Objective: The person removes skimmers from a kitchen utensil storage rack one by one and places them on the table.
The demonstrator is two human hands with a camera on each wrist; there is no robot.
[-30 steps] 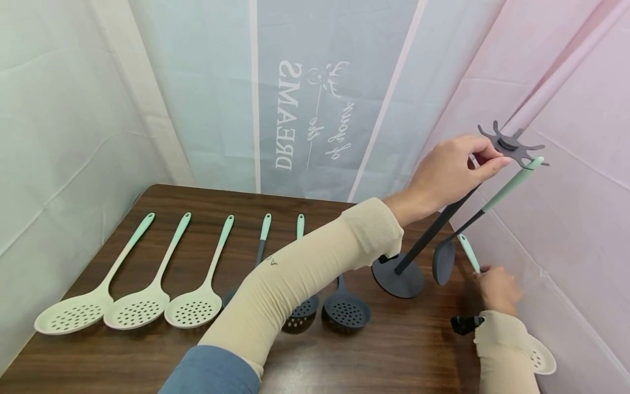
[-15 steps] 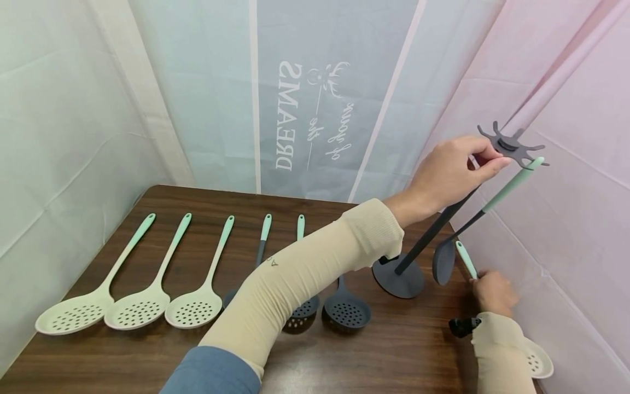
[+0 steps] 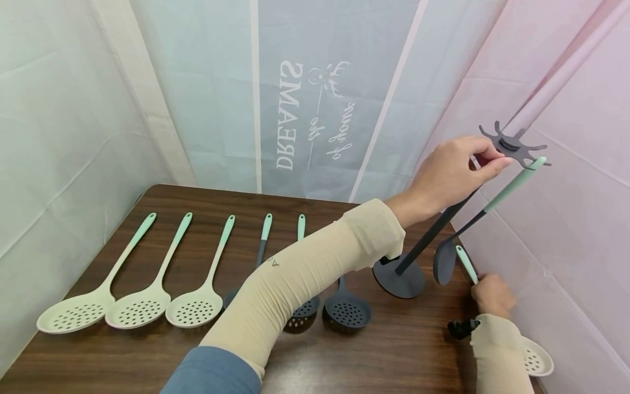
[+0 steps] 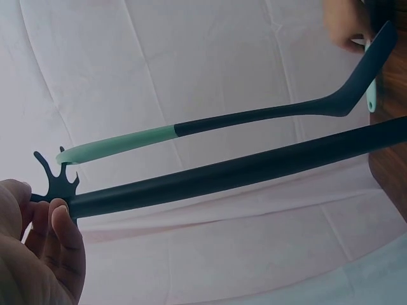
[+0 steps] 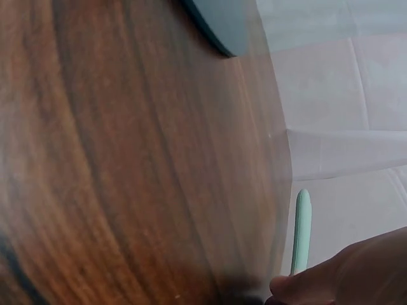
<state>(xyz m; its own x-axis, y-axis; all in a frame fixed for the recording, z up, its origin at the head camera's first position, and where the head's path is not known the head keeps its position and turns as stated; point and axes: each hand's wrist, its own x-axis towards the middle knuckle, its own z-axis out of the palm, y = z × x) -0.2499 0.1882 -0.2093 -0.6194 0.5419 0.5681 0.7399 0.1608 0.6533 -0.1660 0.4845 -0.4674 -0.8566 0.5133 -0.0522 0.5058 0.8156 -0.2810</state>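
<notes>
My left hand (image 3: 453,172) pinches the top of a dark utensil stand (image 3: 509,145), whose round base (image 3: 401,278) rests on the table. From one of the stand's hooks hangs a dark utensil with a mint handle (image 4: 121,145); its head (image 3: 444,262) looks solid, like a spoon or turner. At the right edge of the table, my right hand (image 3: 494,295) grips a skimmer by its mint handle (image 3: 466,264). Its pale perforated head (image 3: 537,357) shows beyond the sleeve. In the right wrist view the mint handle (image 5: 303,229) pokes out past the thumb.
Several skimmers lie in a row on the brown table (image 3: 315,366): pale ones (image 3: 194,308) at left, dark ones (image 3: 347,311) toward the middle, partly covered by my left arm. Fabric curtains (image 3: 334,109) close off the back and both sides.
My right hand has drawn slightly toward me and left, and the skimmer's handle tip has come down with it. The left hand stays on the stand's top.
</notes>
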